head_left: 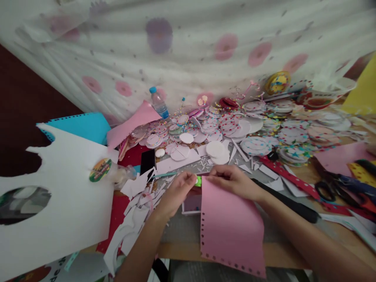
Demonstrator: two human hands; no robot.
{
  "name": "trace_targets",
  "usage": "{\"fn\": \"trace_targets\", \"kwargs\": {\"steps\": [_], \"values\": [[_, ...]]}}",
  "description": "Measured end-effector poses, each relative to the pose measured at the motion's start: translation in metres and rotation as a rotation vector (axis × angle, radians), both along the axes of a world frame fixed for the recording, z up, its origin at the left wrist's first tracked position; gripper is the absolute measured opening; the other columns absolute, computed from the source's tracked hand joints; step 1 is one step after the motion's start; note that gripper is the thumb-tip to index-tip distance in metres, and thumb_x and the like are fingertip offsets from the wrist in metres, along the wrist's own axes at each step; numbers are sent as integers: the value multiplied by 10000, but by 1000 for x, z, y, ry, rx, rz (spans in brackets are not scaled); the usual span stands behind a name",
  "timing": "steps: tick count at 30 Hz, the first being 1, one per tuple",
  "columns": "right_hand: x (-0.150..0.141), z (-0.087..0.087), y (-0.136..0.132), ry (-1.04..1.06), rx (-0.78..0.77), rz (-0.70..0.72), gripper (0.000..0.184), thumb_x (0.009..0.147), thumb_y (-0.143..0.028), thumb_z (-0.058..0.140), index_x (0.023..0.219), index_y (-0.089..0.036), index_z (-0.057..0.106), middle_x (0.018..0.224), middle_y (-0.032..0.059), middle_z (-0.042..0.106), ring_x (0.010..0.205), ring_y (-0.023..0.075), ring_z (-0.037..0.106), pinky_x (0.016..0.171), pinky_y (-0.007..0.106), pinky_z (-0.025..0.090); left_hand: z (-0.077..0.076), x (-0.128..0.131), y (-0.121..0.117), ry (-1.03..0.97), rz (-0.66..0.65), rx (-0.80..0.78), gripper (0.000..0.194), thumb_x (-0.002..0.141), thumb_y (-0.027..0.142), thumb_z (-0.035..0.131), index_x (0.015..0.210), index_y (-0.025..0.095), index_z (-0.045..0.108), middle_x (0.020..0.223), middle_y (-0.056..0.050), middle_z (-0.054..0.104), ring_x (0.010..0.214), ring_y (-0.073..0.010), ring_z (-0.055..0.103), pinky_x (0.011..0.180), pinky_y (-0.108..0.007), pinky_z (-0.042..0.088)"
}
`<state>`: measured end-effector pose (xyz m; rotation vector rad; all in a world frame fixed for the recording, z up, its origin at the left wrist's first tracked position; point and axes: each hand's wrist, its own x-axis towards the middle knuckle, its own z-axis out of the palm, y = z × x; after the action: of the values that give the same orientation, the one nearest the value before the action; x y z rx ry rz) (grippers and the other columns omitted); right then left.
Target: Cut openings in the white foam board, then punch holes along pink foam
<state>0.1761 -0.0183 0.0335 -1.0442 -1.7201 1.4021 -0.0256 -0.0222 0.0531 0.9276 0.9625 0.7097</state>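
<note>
My left hand (181,192) is closed on a small green and white craft punch (199,181), mostly hidden by the fingers. A pink foam or paper sheet (232,231) hangs from my right hand (233,181), which pinches its top edge between thumb and fingers. The sheet's top left corner meets the punch; whether it sits inside the slot I cannot tell. Small punched holes run along its left and bottom edges. Beneath my hands, partly covered by the sheet, stands a small clear box (191,206).
Decorated white discs (232,124) are heaped at the back beside a water bottle (159,102). A large cut white sheet (73,196) rises at left near a dark phone (147,161). White scraps (141,219) litter the table. Scissors (337,188) lie at right.
</note>
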Motion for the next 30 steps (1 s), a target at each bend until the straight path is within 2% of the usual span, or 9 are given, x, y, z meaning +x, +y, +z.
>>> {"fn": "trace_targets", "kwargs": {"steps": [6, 17, 24, 28, 30], "values": [[2, -2, 1, -59, 104, -28, 315, 895, -416, 513, 758, -149, 609, 686, -1, 545, 629, 111, 457, 569, 225, 347, -1, 0, -1, 82, -5, 44, 379, 768, 534, 670, 854, 178, 570, 868, -34, 621, 874, -180, 591, 801, -274, 433], [2, -3, 1, -77, 134, -40, 298, 893, -386, 509, 724, -156, 595, 659, -6, 539, 610, 107, 457, 560, 220, 347, -7, -1, -1, 7, -25, 46, 329, 802, 473, 667, 908, 184, 550, 843, -17, 626, 809, -155, 596, 765, -264, 418], [3, -7, 1, -111, 189, -10, 276, 908, -384, 504, 817, -162, 642, 720, 12, 601, 660, 123, 507, 616, 229, 377, -4, 4, -6, 122, -20, 126, 315, 749, 399, 736, 901, 184, 564, 836, -6, 637, 808, -143, 592, 750, -240, 429], [4, -5, -1, -132, 227, -29, 289, 903, -392, 510, 760, -160, 606, 652, -8, 540, 599, 107, 445, 574, 227, 342, -1, 10, -11, 188, -59, 173, 281, 767, 353, 722, 954, 192, 588, 922, -34, 662, 917, -178, 609, 796, -262, 448], [5, -3, -2, -142, 259, -24, 271, 900, -354, 501, 722, -162, 571, 628, -18, 500, 583, 103, 415, 559, 228, 322, -1, 12, -14, 199, -35, 204, 287, 770, 345, 717, 983, 193, 598, 967, -47, 667, 962, -190, 607, 832, -271, 448]]}}
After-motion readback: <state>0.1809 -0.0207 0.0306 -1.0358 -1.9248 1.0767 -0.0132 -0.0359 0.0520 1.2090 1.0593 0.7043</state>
